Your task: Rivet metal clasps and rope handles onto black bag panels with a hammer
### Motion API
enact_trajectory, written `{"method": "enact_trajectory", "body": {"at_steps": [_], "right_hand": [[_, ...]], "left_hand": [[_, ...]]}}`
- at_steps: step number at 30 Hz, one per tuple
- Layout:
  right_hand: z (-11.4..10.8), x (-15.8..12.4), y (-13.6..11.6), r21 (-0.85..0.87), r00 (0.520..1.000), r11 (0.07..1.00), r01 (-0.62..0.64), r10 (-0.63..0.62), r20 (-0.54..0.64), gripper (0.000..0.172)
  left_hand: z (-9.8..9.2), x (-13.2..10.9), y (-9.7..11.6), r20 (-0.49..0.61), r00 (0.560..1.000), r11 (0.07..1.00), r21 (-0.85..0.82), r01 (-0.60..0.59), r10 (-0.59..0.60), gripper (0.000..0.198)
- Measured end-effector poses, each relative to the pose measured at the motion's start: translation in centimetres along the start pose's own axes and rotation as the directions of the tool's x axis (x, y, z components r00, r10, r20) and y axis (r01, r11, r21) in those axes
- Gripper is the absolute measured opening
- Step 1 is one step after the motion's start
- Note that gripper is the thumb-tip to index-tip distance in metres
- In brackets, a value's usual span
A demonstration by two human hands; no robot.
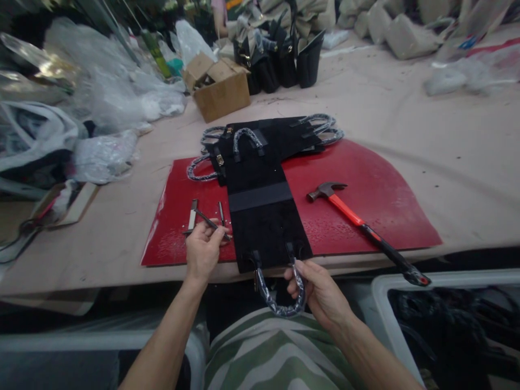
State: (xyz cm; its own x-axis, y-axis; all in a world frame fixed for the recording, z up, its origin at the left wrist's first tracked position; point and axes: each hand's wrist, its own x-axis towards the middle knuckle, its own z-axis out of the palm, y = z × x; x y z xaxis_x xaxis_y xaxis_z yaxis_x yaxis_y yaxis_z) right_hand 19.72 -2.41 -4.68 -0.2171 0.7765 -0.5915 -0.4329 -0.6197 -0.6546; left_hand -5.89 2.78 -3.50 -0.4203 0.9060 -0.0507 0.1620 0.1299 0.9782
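A long black bag panel (pixel 266 216) lies on the red mat (pixel 345 227), its near end at the table edge. A plastic-wrapped bag handle (pixel 280 310) hangs from that end, and my right hand (pixel 319 290) pinches its right side. My left hand (pixel 203 249), just left of the panel, has its fingers closed on a thin dark metal rod (pixel 209 219). Beside that hand lie a flat metal tool (pixel 192 214) and a short metal pin (pixel 221 213). A claw hammer (pixel 349 212) with an orange and black handle rests at the right.
More black panels (pixel 292 135) with wrapped handles lie stacked behind. Farther back stand a cardboard box (pixel 223 95) and several black bags (pixel 284 65). Plastic wrapping (pixel 109 92) piles up at the left. A white bin (pixel 382 292) of dark pieces stands at the lower right, below the table edge.
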Motion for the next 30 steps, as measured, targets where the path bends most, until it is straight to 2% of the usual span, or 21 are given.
{"method": "enact_trajectory", "body": {"at_steps": [3, 6, 9, 11, 18, 21, 24, 27, 30], "right_hand": [[0.2, 0.1, 0.3, -0.005, 1.000, 1.000, -0.012, 0.012, 0.001, 0.048], [0.3, 0.3, 0.5, -0.017, 1.000, 1.000, -0.019, 0.019, -0.001, 0.048], [0.2, 0.3, 0.5, -0.035, 1.000, 0.999, -0.018, 0.018, -0.006, 0.048], [0.2, 0.3, 0.6, -0.042, 1.000, 0.999, -0.018, 0.018, -0.007, 0.048], [0.5, 0.5, 0.5, -0.052, 0.999, 0.999, -0.009, 0.008, -0.038, 0.051], [0.7, 0.5, 0.5, -0.055, 0.998, 0.999, 0.002, -0.005, -0.056, 0.051], [0.9, 0.4, 0.2, -0.049, 0.996, 0.998, 0.034, -0.038, -0.085, 0.051], [0.9, 0.5, -0.1, -0.041, 0.989, 0.997, 0.072, -0.076, -0.127, 0.051], [0.7, 0.6, -0.3, -0.067, 0.991, 0.996, 0.061, -0.069, -0.118, 0.053]], "left_hand": [[-0.7, 1.0, 0.5, -0.011, 0.998, 0.950, 0.309, -0.049, 0.055, 0.035], [-1.6, 2.1, 1.1, -0.029, 0.993, 0.775, 0.627, -0.074, 0.119, 0.028], [-2.5, 3.1, 1.5, -0.069, 0.988, 0.626, 0.779, -0.034, 0.140, 0.029], [-3.0, 3.5, 1.4, -0.095, 0.986, 0.583, 0.813, -0.004, 0.139, 0.030], [-3.8, 3.5, 1.2, -0.110, 0.982, 0.551, 0.835, 0.006, 0.157, 0.037], [-3.4, 2.8, 1.4, -0.101, 0.975, 0.430, 0.903, 0.007, 0.197, 0.041], [-3.1, 2.4, 1.5, -0.032, 0.979, 0.306, 0.952, -0.031, 0.200, 0.037], [-3.1, 2.1, 1.6, 0.018, 0.976, 0.224, 0.972, -0.067, 0.217, 0.030], [-2.9, 0.9, 1.5, 0.092, 0.932, 0.198, 0.965, -0.170, 0.351, 0.028]]}}
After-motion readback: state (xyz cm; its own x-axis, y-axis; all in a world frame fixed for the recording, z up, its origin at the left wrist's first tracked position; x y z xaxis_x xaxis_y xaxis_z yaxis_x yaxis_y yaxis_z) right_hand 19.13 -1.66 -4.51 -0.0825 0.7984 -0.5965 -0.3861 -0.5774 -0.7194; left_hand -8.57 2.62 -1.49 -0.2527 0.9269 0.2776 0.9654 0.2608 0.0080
